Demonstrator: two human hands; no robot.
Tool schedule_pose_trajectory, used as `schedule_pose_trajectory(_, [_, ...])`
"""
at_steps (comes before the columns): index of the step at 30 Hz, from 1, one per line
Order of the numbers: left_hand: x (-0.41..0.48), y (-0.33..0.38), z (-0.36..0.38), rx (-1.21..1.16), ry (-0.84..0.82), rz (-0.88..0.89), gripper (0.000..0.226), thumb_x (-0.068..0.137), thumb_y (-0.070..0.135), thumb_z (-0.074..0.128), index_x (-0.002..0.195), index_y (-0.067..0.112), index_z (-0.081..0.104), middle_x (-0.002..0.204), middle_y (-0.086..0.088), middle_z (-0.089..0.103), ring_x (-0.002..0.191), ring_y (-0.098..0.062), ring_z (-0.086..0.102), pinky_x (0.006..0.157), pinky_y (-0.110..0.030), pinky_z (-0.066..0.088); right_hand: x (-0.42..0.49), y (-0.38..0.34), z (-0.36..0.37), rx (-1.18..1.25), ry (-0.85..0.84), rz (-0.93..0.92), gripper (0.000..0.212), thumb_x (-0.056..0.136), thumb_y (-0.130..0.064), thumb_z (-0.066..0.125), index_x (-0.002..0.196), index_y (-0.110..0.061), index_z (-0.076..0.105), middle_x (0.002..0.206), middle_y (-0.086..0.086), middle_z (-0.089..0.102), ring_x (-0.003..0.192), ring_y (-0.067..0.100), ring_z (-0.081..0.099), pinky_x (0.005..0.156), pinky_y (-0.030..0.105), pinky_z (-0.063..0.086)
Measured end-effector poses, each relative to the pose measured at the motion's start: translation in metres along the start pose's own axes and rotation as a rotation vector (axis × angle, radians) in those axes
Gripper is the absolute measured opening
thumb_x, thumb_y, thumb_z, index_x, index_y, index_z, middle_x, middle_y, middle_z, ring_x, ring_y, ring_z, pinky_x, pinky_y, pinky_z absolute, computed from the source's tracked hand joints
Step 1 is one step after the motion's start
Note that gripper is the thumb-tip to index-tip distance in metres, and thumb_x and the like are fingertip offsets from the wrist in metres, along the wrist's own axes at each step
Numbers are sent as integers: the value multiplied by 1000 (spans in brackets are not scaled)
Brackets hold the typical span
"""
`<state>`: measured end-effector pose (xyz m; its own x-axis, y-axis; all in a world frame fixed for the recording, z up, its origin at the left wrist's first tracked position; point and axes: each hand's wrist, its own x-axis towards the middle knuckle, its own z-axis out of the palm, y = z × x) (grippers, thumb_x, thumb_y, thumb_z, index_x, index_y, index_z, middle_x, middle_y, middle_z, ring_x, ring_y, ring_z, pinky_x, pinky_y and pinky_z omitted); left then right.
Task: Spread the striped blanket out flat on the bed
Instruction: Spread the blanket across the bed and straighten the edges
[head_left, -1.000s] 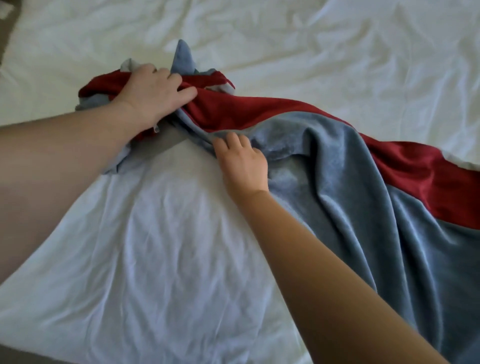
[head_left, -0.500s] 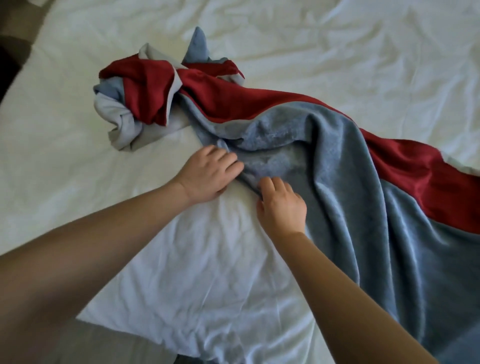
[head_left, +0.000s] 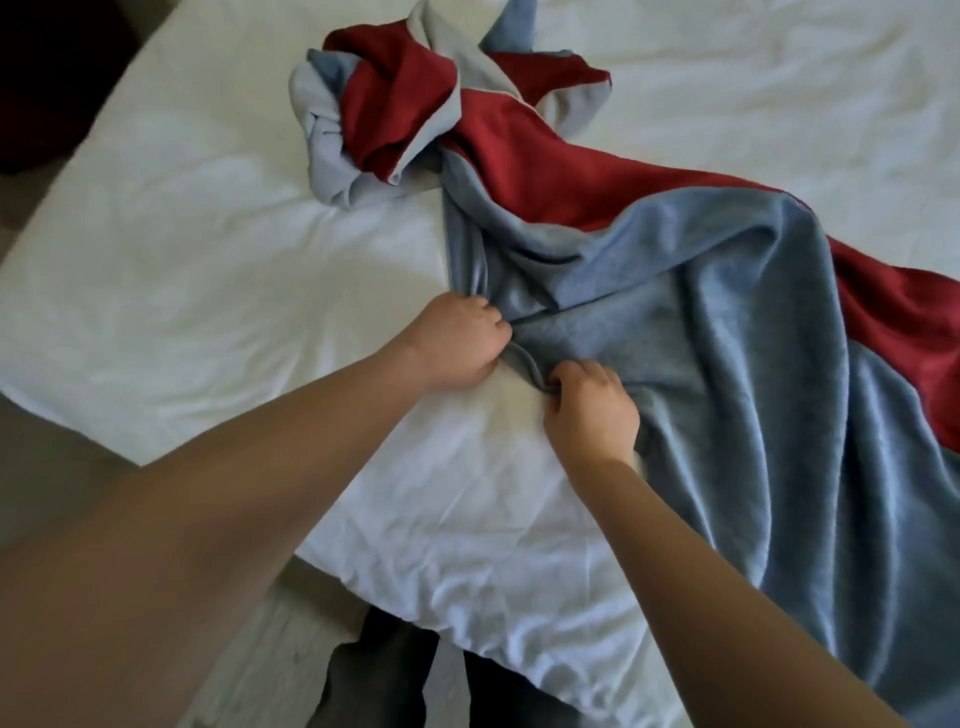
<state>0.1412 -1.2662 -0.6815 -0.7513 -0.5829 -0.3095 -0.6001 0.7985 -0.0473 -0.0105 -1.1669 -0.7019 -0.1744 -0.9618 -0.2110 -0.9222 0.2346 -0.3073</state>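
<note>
The striped blanket (head_left: 727, 332), with blue-grey, red and pale grey bands, lies crumpled across the white bed (head_left: 208, 234). Its far end is bunched in a twisted heap at the top middle; the rest runs down to the right edge of the view. My left hand (head_left: 457, 340) is closed on the blanket's blue-grey near edge. My right hand (head_left: 592, 410) grips the same folded edge just to the right, a short gap apart from the left. Both forearms reach in from below.
The bed's corner and near edge run diagonally from the upper left to the bottom middle. Beyond the edge lie a dark floor strip at the left and my dark trouser legs (head_left: 374, 686) at the bottom.
My left hand left the bunched red end and came down next to my right hand. Both hands now pinch the blue-grey edge, and my view has pulled back from the bed.
</note>
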Motion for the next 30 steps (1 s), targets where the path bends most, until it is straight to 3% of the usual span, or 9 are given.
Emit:
schedule_pose_trajectory(7, [-69, 6, 16, 32, 92, 117, 21, 60, 25, 75, 63, 9, 63, 57, -7, 60, 52, -26, 57, 48, -27, 46, -59, -35, 22, 71, 11, 83, 16, 74, -1, 59, 86, -6, 66, 85, 13, 64, 85, 33, 58, 63, 38, 48])
schedule_pose_trajectory(11, [-106, -4, 24, 70, 67, 189, 23, 55, 26, 78, 63, 10, 63, 57, -6, 60, 51, -25, 57, 48, -26, 45, -90, -67, 32, 75, 1, 84, 17, 67, 2, 65, 81, -7, 68, 76, 12, 64, 75, 33, 60, 54, 35, 48])
schedule_pose_trajectory(15, [-139, -33, 24, 125, 55, 269, 23, 54, 25, 79, 63, 11, 63, 57, -5, 59, 52, -25, 57, 46, -26, 44, -118, -106, 38, 113, 26, -28, 28, 49, 6, 76, 72, -9, 70, 66, 8, 63, 59, 29, 61, 41, 27, 46])
schedule_pose_trajectory(19, [-158, -52, 22, 153, 43, 286, 22, 51, 23, 77, 60, 11, 62, 56, -5, 58, 51, -24, 56, 46, -25, 44, -130, -125, 47, 130, 96, -80, 36, 45, 10, 73, 77, -8, 70, 68, 7, 61, 59, 29, 60, 41, 26, 45])
schedule_pose_trajectory(23, [-166, -41, 29, 113, 42, 211, 17, 54, 15, 74, 64, 10, 60, 61, -6, 58, 57, -27, 57, 49, -29, 47, -146, -102, 44, -15, 123, -99, 29, 59, -2, 63, 84, -13, 70, 75, 6, 62, 65, 29, 60, 51, 30, 46])
schedule_pose_trajectory(25, [-168, -31, 33, 93, 75, 188, 12, 59, 15, 67, 67, 12, 59, 65, -6, 58, 61, -27, 57, 52, -32, 47, -156, -80, 39, -60, 118, -36, 25, 58, 0, 71, 81, -12, 70, 73, 8, 62, 65, 31, 61, 51, 32, 47])
schedule_pose_trajectory(28, [-166, -9, 35, 68, 163, 258, 6, 69, 12, 53, 70, 14, 58, 68, -3, 57, 62, -25, 56, 53, -33, 45, -171, -50, 31, -116, 90, 56, 30, 52, 5, 79, 77, -8, 69, 72, 10, 63, 64, 32, 61, 48, 32, 47])
schedule_pose_trajectory(30, [-162, 9, 34, 61, 186, 310, 8, 69, 8, 55, 68, 15, 59, 64, -2, 57, 57, -23, 55, 50, -30, 44, -177, -42, 29, -116, 87, 105, 27, 52, 9, 77, 73, -5, 68, 68, 11, 62, 60, 32, 59, 46, 31, 46])
